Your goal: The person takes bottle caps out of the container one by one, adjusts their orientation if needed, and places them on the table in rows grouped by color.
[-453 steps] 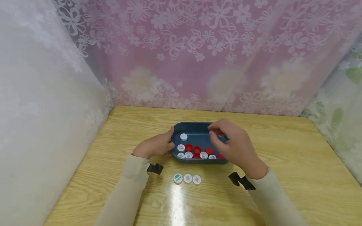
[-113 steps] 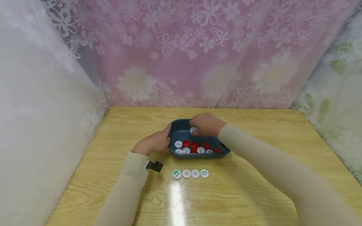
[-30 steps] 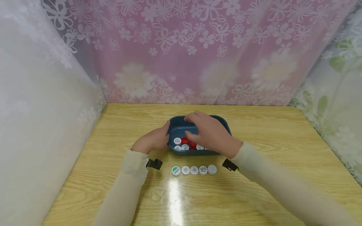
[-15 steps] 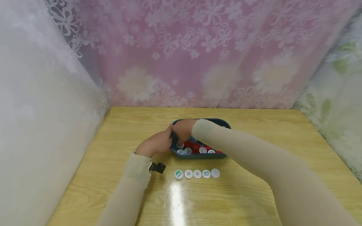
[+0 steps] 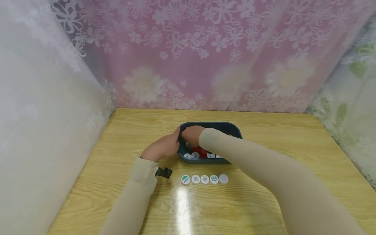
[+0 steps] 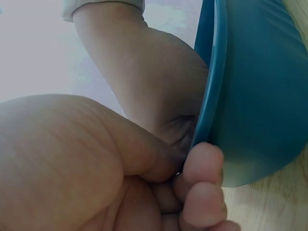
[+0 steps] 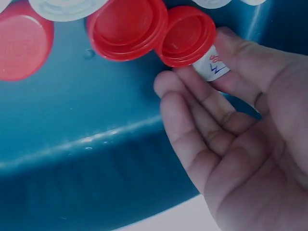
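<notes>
My left hand grips the left end of a dark blue plastic tub, thumb at the rim and fingers outside, as the left wrist view also shows. My right hand reaches down inside the tub at that same end. In the right wrist view its thumb and fingers pinch a white bottle cap with a printed logo, partly hidden by the fingers. Two red bottle caps, one of them a red cap with its hollow side up, lie right beside it. Other white caps sit along the tub's near side.
On the table in front of the tub, several white bottle caps stand in a row, from a green-and-white cap at the left to a plain white cap at the right. A pink flowered curtain hangs behind the wooden table.
Over the earlier frames, two white caps joined the right end of the row. My right hand has gone from above the tub down to a cap at its left end; my left hand stays on the tub.
</notes>
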The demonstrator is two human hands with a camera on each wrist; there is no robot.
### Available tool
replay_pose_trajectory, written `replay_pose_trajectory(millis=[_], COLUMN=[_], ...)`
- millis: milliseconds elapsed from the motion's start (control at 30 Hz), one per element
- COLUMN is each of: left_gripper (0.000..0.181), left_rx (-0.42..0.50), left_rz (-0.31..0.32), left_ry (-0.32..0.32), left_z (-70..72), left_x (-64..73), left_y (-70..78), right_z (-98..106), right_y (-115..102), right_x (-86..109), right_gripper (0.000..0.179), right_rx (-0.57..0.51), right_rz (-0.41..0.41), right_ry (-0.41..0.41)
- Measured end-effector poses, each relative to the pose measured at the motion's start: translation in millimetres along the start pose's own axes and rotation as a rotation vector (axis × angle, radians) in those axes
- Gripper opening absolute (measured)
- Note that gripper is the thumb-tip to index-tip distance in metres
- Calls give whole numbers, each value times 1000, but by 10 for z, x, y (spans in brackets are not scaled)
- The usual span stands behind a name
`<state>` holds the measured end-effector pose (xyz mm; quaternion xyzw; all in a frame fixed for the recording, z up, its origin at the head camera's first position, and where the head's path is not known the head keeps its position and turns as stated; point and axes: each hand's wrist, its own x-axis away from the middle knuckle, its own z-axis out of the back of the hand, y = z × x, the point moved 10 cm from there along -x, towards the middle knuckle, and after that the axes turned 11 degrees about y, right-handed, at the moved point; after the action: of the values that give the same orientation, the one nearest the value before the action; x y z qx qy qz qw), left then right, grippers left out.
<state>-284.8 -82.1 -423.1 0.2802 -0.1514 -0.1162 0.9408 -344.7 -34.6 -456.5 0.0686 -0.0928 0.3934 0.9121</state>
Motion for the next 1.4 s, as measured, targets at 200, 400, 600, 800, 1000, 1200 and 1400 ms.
replay_pose_trajectory(millis=[200, 400, 600, 800, 1000, 1200, 1400], left_gripper=[66, 65, 64, 64, 65, 65, 65], left_rx=[-46, -45, -21, -27, -29, -48, -44], left_rz=[-16, -39, -28, -32, -7, -18, -82], left_ry=[10, -4, -13, -21, -24, -18, -3], left_z=[70, 85, 83, 65, 30, 18, 10], left_x=[69, 62, 55, 63, 58, 29, -35], left_y=[-33, -31, -23, 9, -40, -107, 15], right_z=[30, -65, -124, -120, -129, 168, 885], right_y=[-127, -39, 15, 7, -2, 23, 6], right_x=[-89, -152, -153, -120, -73, 134, 867], right_gripper=[24, 28, 34, 31, 30, 23, 29], right_rx=[44, 15, 21, 10, -50, -2, -69], right_rz=[8, 15, 6, -8, 34, 124, 145], right_ry=[-5, -77, -105, -90, -41, 60, 482])
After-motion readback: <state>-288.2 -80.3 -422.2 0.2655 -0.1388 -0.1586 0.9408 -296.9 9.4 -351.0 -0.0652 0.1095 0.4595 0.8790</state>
